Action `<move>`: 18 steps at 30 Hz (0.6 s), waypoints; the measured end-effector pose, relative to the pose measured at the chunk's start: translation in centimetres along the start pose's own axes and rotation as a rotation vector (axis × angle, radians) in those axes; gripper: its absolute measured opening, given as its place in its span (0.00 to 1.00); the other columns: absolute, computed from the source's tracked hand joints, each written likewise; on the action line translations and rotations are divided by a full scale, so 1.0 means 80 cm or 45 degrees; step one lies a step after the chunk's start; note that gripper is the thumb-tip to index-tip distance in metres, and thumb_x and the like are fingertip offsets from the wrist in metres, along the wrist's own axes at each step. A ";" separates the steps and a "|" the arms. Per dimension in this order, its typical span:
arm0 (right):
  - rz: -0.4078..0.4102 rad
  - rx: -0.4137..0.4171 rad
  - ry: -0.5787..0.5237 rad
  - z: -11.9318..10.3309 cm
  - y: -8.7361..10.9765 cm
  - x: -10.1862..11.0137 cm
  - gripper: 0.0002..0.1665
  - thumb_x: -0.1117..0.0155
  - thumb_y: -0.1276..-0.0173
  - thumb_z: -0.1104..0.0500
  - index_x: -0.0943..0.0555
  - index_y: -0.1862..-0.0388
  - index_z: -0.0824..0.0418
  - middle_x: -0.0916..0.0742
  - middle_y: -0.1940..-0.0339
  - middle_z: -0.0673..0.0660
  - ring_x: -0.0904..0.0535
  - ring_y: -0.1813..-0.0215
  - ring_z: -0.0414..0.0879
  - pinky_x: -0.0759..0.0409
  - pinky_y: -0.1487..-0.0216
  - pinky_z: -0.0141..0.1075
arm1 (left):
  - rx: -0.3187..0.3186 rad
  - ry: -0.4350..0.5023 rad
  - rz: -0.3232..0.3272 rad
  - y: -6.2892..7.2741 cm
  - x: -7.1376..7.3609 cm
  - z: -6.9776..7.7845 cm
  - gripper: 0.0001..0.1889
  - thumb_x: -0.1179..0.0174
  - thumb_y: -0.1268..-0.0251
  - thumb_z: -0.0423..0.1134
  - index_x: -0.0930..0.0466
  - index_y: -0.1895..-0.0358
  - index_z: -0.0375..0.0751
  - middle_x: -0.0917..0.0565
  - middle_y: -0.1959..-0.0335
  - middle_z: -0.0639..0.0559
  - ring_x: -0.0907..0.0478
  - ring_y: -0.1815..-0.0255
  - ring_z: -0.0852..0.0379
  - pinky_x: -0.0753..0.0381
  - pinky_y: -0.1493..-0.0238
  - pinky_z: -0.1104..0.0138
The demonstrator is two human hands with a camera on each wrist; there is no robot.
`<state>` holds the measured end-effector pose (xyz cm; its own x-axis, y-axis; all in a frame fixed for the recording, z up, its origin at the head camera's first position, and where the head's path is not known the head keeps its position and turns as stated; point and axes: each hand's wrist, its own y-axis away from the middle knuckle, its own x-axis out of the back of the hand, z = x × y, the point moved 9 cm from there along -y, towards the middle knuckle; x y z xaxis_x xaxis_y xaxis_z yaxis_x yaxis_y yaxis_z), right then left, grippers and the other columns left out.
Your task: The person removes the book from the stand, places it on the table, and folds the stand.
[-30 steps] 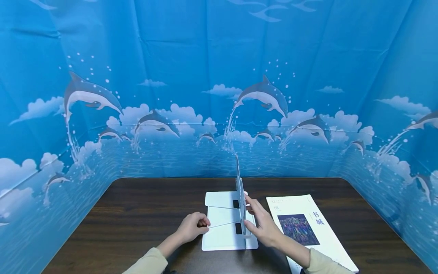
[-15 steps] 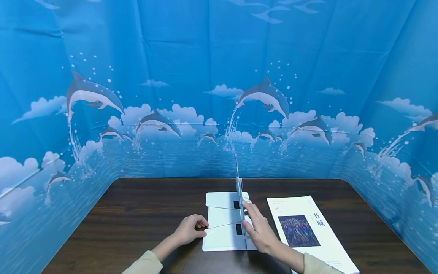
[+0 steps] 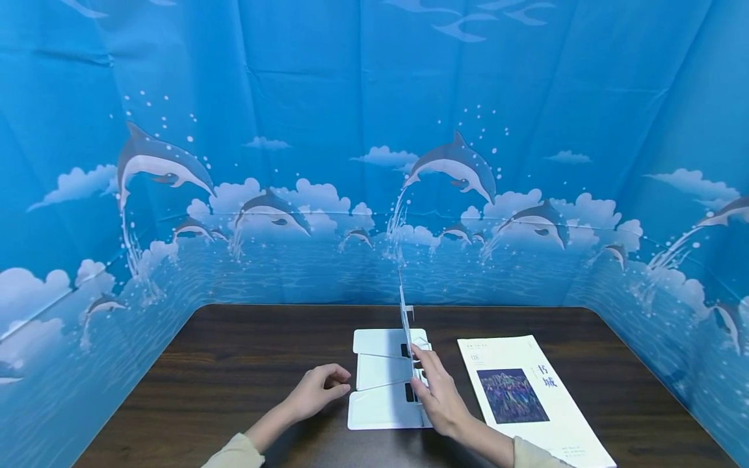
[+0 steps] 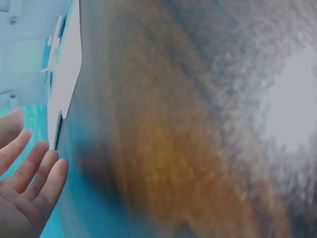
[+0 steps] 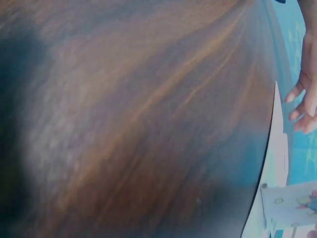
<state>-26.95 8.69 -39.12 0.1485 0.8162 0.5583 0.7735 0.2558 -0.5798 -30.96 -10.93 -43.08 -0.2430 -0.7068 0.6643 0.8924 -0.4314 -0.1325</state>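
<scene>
A white folding stand lies on the table, made of a flat base with dark pads and an upright panel seen nearly edge-on. My right hand rests its thumb and fingertips against the panel's right face, the fingers fairly straight. My left hand hovers just left of the base, fingers loosely bent and holding nothing. In the left wrist view the left hand has its fingers spread apart from the white base. The right wrist view shows part of the panel at the lower right.
A white book with a dark picture on its cover lies to the right, close to the right forearm. The dark wooden table ends at a blue dolphin-print curtain behind and at the sides.
My left hand has drawn back leftward from the base's left edge and let go of it. The right hand has moved a little left, and the panel's top leans slightly more left.
</scene>
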 end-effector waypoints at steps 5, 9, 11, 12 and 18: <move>0.021 -0.042 -0.040 0.001 0.001 -0.006 0.30 0.54 0.34 0.49 0.35 0.36 0.60 0.26 0.49 0.54 0.24 0.56 0.46 0.21 0.62 0.40 | -0.030 0.029 0.073 0.002 0.016 0.010 0.13 0.45 0.37 0.37 0.24 0.54 0.32 0.19 0.59 0.43 0.24 0.60 0.53 0.24 0.57 0.59; 0.007 -0.087 -0.037 0.000 0.002 -0.014 0.30 0.54 0.35 0.48 0.35 0.36 0.59 0.27 0.49 0.53 0.25 0.57 0.45 0.22 0.64 0.35 | -0.057 0.091 0.128 0.006 0.028 0.027 0.15 0.44 0.37 0.39 0.24 0.52 0.34 0.20 0.56 0.42 0.24 0.56 0.51 0.25 0.52 0.54; -0.008 -0.099 -0.014 -0.001 0.001 -0.018 0.30 0.53 0.35 0.47 0.35 0.36 0.59 0.27 0.49 0.53 0.26 0.56 0.44 0.23 0.64 0.34 | -0.069 0.124 0.149 0.008 0.034 0.037 0.16 0.43 0.38 0.41 0.25 0.51 0.35 0.20 0.55 0.43 0.23 0.55 0.50 0.25 0.52 0.56; -0.010 -0.098 0.006 -0.002 0.000 -0.019 0.31 0.53 0.35 0.47 0.35 0.36 0.58 0.26 0.50 0.53 0.26 0.56 0.43 0.23 0.63 0.34 | -0.082 0.144 0.158 0.008 0.037 0.043 0.16 0.43 0.39 0.40 0.25 0.50 0.36 0.20 0.55 0.44 0.23 0.55 0.50 0.24 0.53 0.59; 0.012 -0.050 0.115 -0.007 -0.007 -0.018 0.32 0.53 0.36 0.42 0.33 0.38 0.58 0.25 0.51 0.54 0.25 0.57 0.44 0.23 0.63 0.36 | -0.162 0.255 0.192 0.012 0.049 0.074 0.19 0.40 0.42 0.39 0.26 0.48 0.35 0.21 0.53 0.43 0.22 0.54 0.48 0.22 0.59 0.70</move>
<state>-27.25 7.12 -39.31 0.2096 0.7681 0.6051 0.7949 0.2265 -0.5629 -28.78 -10.81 -36.24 -0.1928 -0.8595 0.4734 0.8721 -0.3712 -0.3188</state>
